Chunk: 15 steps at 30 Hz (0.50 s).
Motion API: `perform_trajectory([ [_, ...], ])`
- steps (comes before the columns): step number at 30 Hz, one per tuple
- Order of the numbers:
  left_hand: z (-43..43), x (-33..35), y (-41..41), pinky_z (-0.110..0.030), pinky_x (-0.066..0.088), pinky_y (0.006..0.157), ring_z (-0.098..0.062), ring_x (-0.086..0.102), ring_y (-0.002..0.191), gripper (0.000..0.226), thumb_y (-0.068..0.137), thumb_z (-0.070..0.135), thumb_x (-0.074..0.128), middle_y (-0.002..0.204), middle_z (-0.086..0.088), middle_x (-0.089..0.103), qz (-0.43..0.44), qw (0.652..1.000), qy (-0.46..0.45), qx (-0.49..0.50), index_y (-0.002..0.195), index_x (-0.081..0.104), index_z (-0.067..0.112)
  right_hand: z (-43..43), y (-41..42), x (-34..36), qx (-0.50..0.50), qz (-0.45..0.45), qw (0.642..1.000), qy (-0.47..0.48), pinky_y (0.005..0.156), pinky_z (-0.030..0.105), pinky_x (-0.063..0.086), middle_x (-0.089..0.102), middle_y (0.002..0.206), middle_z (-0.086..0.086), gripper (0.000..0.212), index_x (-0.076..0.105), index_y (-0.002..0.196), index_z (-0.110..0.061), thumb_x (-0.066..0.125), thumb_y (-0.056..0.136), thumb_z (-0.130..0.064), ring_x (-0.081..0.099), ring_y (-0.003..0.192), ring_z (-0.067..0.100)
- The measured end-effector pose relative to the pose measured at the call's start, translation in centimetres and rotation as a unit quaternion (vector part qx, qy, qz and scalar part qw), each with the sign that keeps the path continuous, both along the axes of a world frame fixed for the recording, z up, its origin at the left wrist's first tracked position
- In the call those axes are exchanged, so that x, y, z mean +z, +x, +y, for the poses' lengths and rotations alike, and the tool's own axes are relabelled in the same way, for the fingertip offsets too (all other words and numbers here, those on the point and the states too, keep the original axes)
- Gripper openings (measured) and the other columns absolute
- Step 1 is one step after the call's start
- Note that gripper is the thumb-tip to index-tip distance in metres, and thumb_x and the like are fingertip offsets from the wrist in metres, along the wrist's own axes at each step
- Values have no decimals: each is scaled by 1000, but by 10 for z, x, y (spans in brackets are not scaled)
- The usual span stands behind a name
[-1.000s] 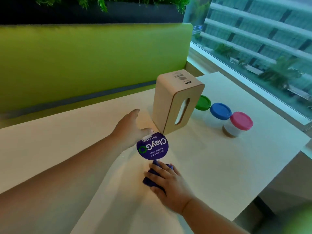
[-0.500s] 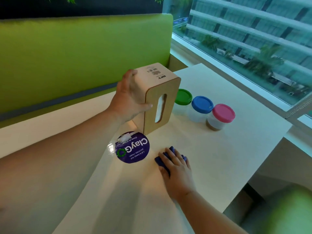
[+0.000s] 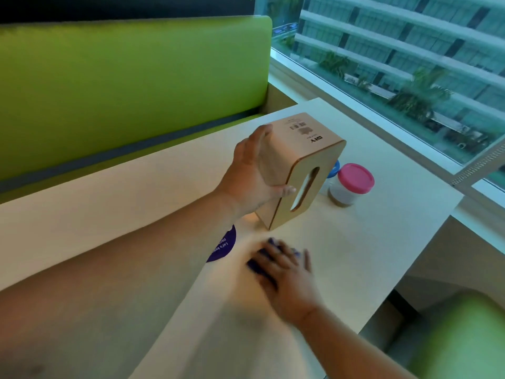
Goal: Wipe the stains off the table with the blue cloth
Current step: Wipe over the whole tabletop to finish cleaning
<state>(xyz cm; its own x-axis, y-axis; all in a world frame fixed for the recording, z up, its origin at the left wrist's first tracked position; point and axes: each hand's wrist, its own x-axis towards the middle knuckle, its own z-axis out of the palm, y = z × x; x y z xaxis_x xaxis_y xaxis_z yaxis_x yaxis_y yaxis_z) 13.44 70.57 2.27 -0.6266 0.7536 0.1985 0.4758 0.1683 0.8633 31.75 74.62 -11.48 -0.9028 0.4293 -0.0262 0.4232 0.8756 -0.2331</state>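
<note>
Left hand [image 3: 250,176] grips the wooden tissue box [image 3: 297,173], thumb on the near side, fingers wrapped over the far side; box tilted, whether its low corner touches the table can't be told. Right hand [image 3: 287,274] lies flat, fingers spread, pressing the blue cloth [image 3: 257,262]; hand and cloth blurred.

Table [image 3: 382,242], white, largest surface: right edge runs from 2 o'clock down to 5 o'clock, far edge meets the green bench back [image 3: 131,88]. Bare tabletop from 3 to 5 o'clock of the right hand, up to the edge. Window [image 3: 410,64] at 1 to 2 o'clock.

Cloth sits under the right fingers, at 6 o'clock of the box, close to it, peeking out at the fingertips.

Purple round sticker [image 3: 224,246] at 9 o'clock of the cloth, half hidden by the left forearm. Pink-lidded jar [image 3: 352,184] at 3 o'clock of the box, just beside it; blue lid [image 3: 335,170] peeks out behind the box.
</note>
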Motion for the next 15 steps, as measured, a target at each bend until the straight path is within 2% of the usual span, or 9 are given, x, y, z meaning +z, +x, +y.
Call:
perform_trajectory([
  [2, -16, 0, -8, -26, 25, 104, -7, 28, 128, 105, 64, 40, 81, 147, 0, 22, -2, 1000, -13, 7, 142, 11, 42, 17, 12, -1, -105, -37, 994, -1, 115, 47, 1, 18, 156, -15, 52, 29, 141, -48, 19, 91, -59, 8, 145, 17],
  [4, -41, -4, -23, -28, 27, 104, -12, 31, 131, 88, 74, 41, 72, 146, -1, 29, 13, 998, -10, 55, 143, 17, 38, 11, 16, 3, -141, -33, 990, -3, 116, 39, -4, 12, 157, -12, 51, 21, 145, -44, 22, 96, -54, -1, 146, 16],
  [6, -77, -17, -44, -26, 29, 99, -15, 39, 128, 67, 84, 32, 65, 140, -2, 40, 41, 989, -21, 138, 141, 30, 29, -15, 9, 7, -124, -26, 992, -12, 116, 35, -9, 6, 158, -12, 54, 17, 147, -42, 16, 95, -55, -7, 145, 14],
  [9, -146, -47, -69, -27, 34, 89, -24, 50, 117, 46, 89, 24, 58, 134, -3, 51, 45, 963, -103, 244, 133, 45, 19, -54, -20, 7, -43, 18, 997, -63, 115, 31, -12, 13, 156, -12, 66, 27, 146, -38, 2, 88, -60, -1, 145, 13],
  [10, -169, -57, -72, -28, 35, 87, -25, 53, 110, 43, 89, 24, 58, 133, -3, 53, 32, 954, -139, 264, 131, 48, 18, -62, -35, 6, -21, 45, 995, -91, 116, 31, -7, 20, 155, -11, 66, 34, 144, -35, 3, 90, -59, 6, 145, 12],
  [12, -209, -73, -72, -31, 37, 86, -27, 56, 102, 41, 89, 26, 58, 133, -5, 53, 10, 939, -208, 275, 129, 51, 19, -67, -71, 10, -30, 114, 978, -172, 117, 34, 15, 36, 149, -8, 53, 47, 138, -26, 22, 97, -49, 27, 139, 12],
  [13, -224, -78, -71, -33, 37, 89, -28, 56, 106, 41, 89, 27, 58, 134, -6, 52, 3, 934, -234, 272, 128, 52, 19, -66, -91, 15, -54, 149, 963, -217, 114, 33, 24, 41, 146, -5, 45, 50, 136, -23, 32, 98, -39, 34, 135, 13],
  [15, -246, -81, -73, -34, 36, 95, -29, 49, 121, 40, 89, 25, 57, 136, -9, 50, -13, 928, -258, 269, 128, 53, 15, -59, -132, 27, -93, 202, 933, -282, 109, 29, 33, 47, 141, -4, 36, 51, 134, -21, 41, 99, -25, 43, 128, 13],
])
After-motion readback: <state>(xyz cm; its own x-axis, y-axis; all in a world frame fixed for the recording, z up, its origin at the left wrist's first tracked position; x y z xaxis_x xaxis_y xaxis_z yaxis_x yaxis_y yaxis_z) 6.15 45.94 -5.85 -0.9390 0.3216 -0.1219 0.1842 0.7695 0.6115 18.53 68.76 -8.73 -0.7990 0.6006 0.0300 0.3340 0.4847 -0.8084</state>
